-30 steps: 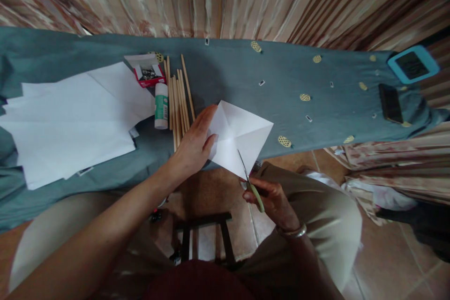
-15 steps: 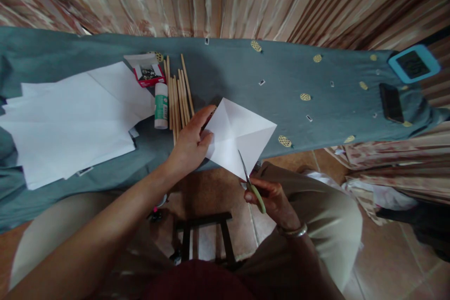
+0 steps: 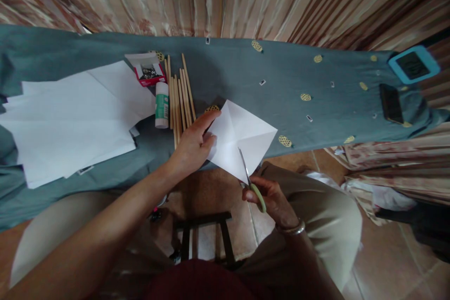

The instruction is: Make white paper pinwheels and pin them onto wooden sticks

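Observation:
A square white sheet of paper point(image 3: 234, 133) with crossing creases is held up over the front edge of the table. My left hand point(image 3: 195, 143) grips its left corner between thumb and fingers. In my right hand point(image 3: 269, 197) is a pair of scissors point(image 3: 259, 198) with pale green handles. One blade lies over the paper and points toward its middle; the other blade is hidden behind the sheet. Just beyond my left hand lie several thin wooden sticks point(image 3: 180, 103). A glue stick point(image 3: 162, 105) with a green label is beside them.
White sheets point(image 3: 77, 122) are piled on the left of the blue-green tablecloth point(image 3: 239, 75). A small red box point(image 3: 150, 75) of metal pieces sits open behind the glue stick. At the far right are a dark phone point(image 3: 391, 103) and a blue-framed device point(image 3: 414, 64). A dark stool point(image 3: 207, 220) stands below.
The paper has tilted slightly, its top corner shifting a little to the right. My left thumb and forefinger have shifted slightly with it. The scissors stay at nearly the same place.

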`<control>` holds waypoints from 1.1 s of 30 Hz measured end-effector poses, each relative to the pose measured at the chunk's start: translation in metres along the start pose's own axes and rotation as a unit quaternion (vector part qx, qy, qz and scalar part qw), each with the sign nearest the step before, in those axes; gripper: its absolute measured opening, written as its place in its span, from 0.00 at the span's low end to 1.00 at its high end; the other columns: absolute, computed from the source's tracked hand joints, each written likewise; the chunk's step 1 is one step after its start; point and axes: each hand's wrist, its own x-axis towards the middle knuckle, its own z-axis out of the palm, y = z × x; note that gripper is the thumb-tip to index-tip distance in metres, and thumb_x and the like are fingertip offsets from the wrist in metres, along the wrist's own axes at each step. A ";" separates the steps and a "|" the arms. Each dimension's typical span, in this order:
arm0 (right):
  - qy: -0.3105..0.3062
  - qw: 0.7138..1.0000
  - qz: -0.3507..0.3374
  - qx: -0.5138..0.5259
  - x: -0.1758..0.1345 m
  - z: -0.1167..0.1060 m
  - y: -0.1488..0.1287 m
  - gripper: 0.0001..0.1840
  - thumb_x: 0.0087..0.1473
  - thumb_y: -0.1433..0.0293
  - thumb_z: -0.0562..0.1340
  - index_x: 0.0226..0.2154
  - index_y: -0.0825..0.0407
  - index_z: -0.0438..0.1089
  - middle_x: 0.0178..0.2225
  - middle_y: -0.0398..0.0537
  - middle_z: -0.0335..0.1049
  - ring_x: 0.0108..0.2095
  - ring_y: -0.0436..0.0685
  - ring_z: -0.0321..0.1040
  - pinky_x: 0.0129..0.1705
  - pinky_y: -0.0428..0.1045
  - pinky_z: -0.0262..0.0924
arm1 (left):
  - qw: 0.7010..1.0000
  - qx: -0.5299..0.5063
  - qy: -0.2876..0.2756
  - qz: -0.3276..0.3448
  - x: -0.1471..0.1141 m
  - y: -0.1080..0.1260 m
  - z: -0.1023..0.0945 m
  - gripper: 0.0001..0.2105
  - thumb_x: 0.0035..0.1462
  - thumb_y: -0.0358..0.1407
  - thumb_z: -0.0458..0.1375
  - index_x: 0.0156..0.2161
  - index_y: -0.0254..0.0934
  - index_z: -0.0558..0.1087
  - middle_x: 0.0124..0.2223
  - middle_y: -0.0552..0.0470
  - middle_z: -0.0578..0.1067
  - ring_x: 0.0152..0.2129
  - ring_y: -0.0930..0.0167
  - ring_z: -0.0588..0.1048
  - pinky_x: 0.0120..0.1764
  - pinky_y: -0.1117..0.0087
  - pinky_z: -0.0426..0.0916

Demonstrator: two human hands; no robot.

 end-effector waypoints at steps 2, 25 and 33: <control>-0.004 1.000 0.005 0.003 0.000 0.000 0.001 0.25 0.34 0.52 0.73 0.26 0.55 0.71 0.22 0.42 0.67 0.24 0.48 0.60 0.25 0.44 0.57 | 1.000 0.002 -0.001 0.001 0.000 0.000 0.000 0.27 0.52 0.26 0.51 0.59 0.39 0.63 0.61 0.45 0.66 0.59 0.63 0.65 0.60 0.55 0.60; -0.005 0.999 0.007 -0.036 -0.001 0.000 -0.002 0.23 0.38 0.54 0.71 0.19 0.54 0.66 0.18 0.40 0.63 0.21 0.47 0.56 0.22 0.44 0.51 | 1.000 0.013 0.001 0.008 0.001 0.002 -0.001 0.27 0.52 0.25 0.51 0.58 0.40 0.64 0.60 0.47 0.67 0.59 0.62 0.64 0.61 0.53 0.58; 0.002 1.000 0.007 -0.024 0.000 0.001 -0.001 0.24 0.36 0.54 0.72 0.18 0.54 0.65 0.18 0.39 0.59 0.21 0.46 0.53 0.22 0.44 0.52 | 1.000 0.000 -0.004 -0.005 0.001 0.003 0.000 0.27 0.52 0.25 0.51 0.59 0.38 0.64 0.61 0.45 0.66 0.59 0.62 0.64 0.60 0.53 0.59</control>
